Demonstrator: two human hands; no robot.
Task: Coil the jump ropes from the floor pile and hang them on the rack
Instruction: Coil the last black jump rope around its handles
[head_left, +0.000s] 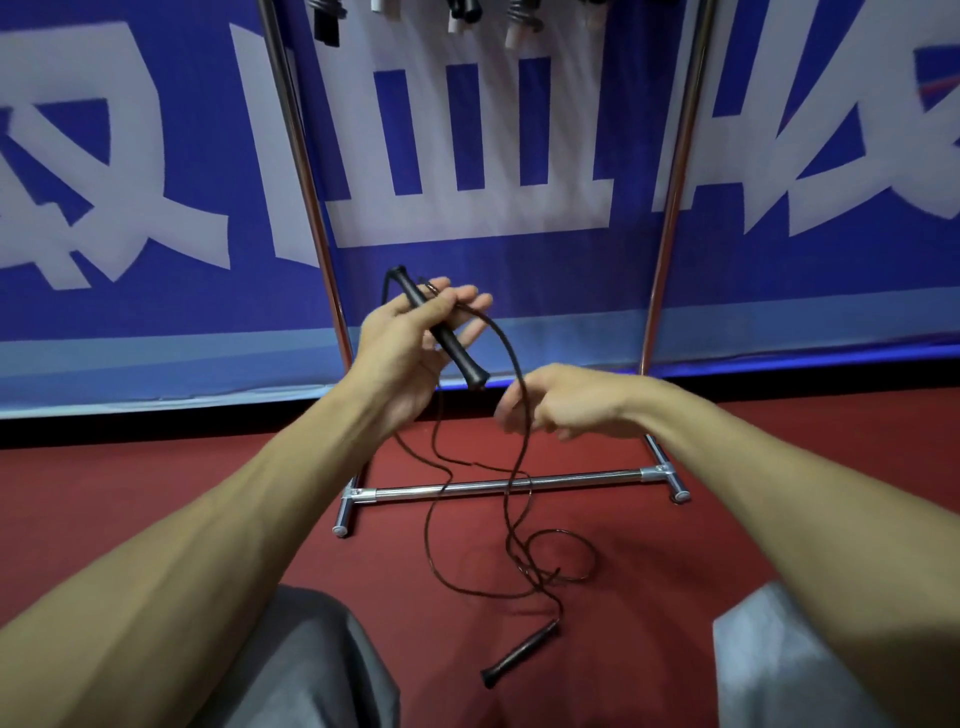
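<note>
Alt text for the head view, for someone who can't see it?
The left hand holds one black jump-rope handle while the right hand pinches the cord; the other handle lies on the red floor.

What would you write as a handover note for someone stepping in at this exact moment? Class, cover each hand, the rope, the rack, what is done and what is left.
Left hand grips one black handle, raised in front of the rack.
Right hand pinches the cord just below it.
Rest of the cord lies loose on the red floor; second handle lies there too.
Done: some ropes already hang at the rack's top.
Left: coil this rope, hang it.
</note>
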